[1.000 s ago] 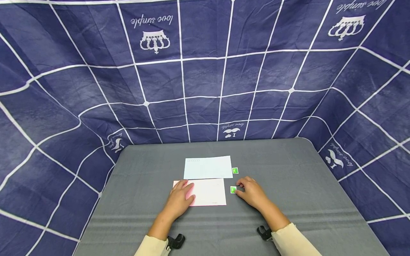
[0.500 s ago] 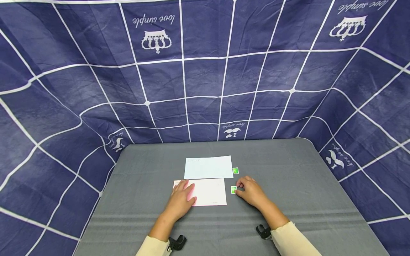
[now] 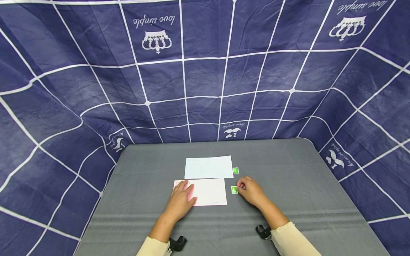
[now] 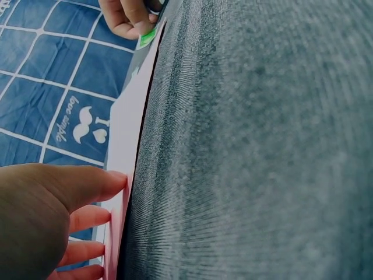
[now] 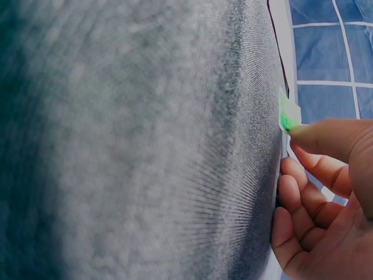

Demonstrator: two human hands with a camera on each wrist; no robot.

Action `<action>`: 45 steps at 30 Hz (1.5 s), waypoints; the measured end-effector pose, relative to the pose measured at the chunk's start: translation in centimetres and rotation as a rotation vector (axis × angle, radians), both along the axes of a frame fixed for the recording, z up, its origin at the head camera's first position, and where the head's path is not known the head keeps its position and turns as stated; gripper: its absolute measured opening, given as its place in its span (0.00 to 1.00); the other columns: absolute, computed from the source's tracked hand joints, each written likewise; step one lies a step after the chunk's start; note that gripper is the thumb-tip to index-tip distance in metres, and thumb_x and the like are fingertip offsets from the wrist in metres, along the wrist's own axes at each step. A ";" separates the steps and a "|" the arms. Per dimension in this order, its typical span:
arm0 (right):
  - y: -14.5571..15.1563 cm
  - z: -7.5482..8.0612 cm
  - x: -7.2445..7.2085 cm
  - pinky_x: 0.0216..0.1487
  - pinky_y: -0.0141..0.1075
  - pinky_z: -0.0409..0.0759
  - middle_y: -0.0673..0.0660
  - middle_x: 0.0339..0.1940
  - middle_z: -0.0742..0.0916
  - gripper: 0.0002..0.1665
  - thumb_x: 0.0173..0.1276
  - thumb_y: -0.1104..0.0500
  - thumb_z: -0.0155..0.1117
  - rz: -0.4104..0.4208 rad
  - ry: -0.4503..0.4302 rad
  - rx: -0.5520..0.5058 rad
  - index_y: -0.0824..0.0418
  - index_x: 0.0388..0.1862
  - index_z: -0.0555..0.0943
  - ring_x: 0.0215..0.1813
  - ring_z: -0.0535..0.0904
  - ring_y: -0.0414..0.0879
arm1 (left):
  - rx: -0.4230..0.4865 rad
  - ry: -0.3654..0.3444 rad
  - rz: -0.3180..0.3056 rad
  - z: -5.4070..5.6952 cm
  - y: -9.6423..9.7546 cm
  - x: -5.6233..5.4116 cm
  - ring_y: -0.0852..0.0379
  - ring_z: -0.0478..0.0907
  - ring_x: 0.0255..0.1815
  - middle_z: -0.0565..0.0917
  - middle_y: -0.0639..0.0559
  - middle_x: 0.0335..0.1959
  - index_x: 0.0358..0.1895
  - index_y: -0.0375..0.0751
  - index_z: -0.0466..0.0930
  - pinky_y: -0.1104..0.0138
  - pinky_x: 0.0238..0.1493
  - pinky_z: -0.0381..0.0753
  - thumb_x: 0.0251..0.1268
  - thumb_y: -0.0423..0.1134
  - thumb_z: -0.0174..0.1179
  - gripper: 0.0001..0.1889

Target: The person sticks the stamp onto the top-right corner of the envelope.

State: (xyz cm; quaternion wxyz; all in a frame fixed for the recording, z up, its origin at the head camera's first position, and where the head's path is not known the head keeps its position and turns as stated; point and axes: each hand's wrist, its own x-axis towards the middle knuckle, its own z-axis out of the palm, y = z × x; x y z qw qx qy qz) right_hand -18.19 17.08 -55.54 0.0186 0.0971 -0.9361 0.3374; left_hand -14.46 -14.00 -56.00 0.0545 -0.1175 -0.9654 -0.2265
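Right wrist view showed the right hand (image 5: 326, 198) with curled fingers, its thumb tip (image 5: 309, 135) lifting an edge of the small green square stamp (image 5: 287, 115) off the grey felt table (image 5: 145, 146). Whether a second finger pinched it, I could not tell. The left hand (image 3: 182, 199) lay with straight fingers (image 4: 93, 182) flat on the pale pink paper envelope (image 3: 209, 192), just left of the stamp. The step looked like picking up the stamp; next it needed a firm pinch and a clean lift.
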 end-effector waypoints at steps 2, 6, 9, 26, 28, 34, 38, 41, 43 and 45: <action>0.0 0.1 -0.1 0.35 0.27 0.71 0.47 0.27 0.77 0.10 0.60 0.67 0.68 0.000 -0.009 -0.007 0.54 0.25 0.78 0.31 0.71 0.35 | -0.003 -0.003 -0.011 0.0 0.0 0.1 0.35 0.68 0.73 0.75 0.34 0.68 0.63 0.37 0.80 0.41 0.74 0.66 0.61 0.46 0.69 0.28; -0.1 0.4 -0.1 0.35 0.27 0.71 0.47 0.27 0.78 0.09 0.61 0.66 0.67 0.000 -0.030 -0.030 0.55 0.25 0.79 0.31 0.71 0.35 | -0.011 0.002 -0.027 0.1 -0.1 0.3 0.34 0.67 0.74 0.74 0.33 0.69 0.64 0.36 0.79 0.40 0.74 0.65 0.61 0.47 0.69 0.29; -0.2 0.6 -0.1 0.36 0.27 0.72 0.47 0.27 0.79 0.09 0.61 0.66 0.68 -0.006 -0.050 -0.044 0.55 0.26 0.79 0.31 0.72 0.35 | -0.015 0.004 -0.030 0.2 -0.1 0.4 0.34 0.67 0.74 0.74 0.33 0.69 0.64 0.36 0.79 0.39 0.74 0.65 0.61 0.47 0.69 0.29; -1.1 1.3 -0.7 0.38 0.28 0.76 0.51 0.30 0.83 0.05 0.64 0.64 0.68 -0.015 -0.115 -0.164 0.57 0.30 0.81 0.33 0.76 0.37 | -0.010 -0.008 -0.040 0.2 0.0 0.2 0.34 0.66 0.75 0.73 0.33 0.71 0.65 0.36 0.78 0.38 0.74 0.63 0.62 0.47 0.68 0.30; -1.3 1.3 -0.9 0.38 0.28 0.75 0.50 0.30 0.83 0.05 0.64 0.63 0.68 -0.010 -0.119 -0.160 0.57 0.30 0.81 0.33 0.76 0.37 | -0.009 -0.008 -0.041 0.2 0.0 0.1 0.34 0.66 0.75 0.73 0.33 0.71 0.65 0.36 0.78 0.39 0.74 0.63 0.62 0.47 0.67 0.30; -2.0 1.5 -1.4 0.37 0.29 0.75 0.49 0.30 0.83 0.04 0.65 0.63 0.67 0.017 -0.132 -0.174 0.56 0.31 0.82 0.33 0.77 0.37 | 0.003 -0.011 -0.040 0.0 -0.1 0.1 0.34 0.65 0.76 0.73 0.33 0.71 0.66 0.37 0.78 0.39 0.75 0.62 0.63 0.47 0.67 0.30; -2.4 1.6 -1.6 0.37 0.29 0.75 0.49 0.30 0.84 0.03 0.66 0.63 0.67 0.033 -0.132 -0.189 0.56 0.32 0.82 0.33 0.77 0.37 | 0.006 -0.009 -0.043 0.0 -0.1 0.1 0.34 0.65 0.75 0.73 0.33 0.71 0.65 0.37 0.78 0.38 0.75 0.62 0.63 0.47 0.68 0.30; -2.7 1.5 -1.8 0.38 0.28 0.76 0.48 0.29 0.84 0.03 0.66 0.62 0.67 0.040 -0.135 -0.199 0.56 0.32 0.82 0.33 0.77 0.36 | 0.005 -0.010 -0.043 0.0 -0.1 0.1 0.34 0.65 0.75 0.73 0.33 0.71 0.65 0.37 0.78 0.38 0.75 0.62 0.63 0.47 0.68 0.30; -2.9 1.4 -2.0 0.37 0.28 0.76 0.48 0.29 0.84 0.03 0.65 0.62 0.67 0.043 -0.137 -0.202 0.56 0.32 0.82 0.32 0.77 0.36 | 0.005 -0.013 -0.042 0.0 -0.1 0.1 0.34 0.65 0.75 0.73 0.33 0.71 0.65 0.37 0.78 0.38 0.75 0.62 0.63 0.47 0.68 0.30; -3.1 1.4 -2.1 0.37 0.28 0.75 0.48 0.28 0.84 0.03 0.65 0.62 0.67 0.045 -0.140 -0.203 0.56 0.31 0.82 0.32 0.77 0.36 | 0.005 -0.012 -0.042 0.0 -0.1 0.1 0.34 0.66 0.75 0.73 0.33 0.70 0.65 0.36 0.78 0.38 0.75 0.62 0.62 0.47 0.68 0.30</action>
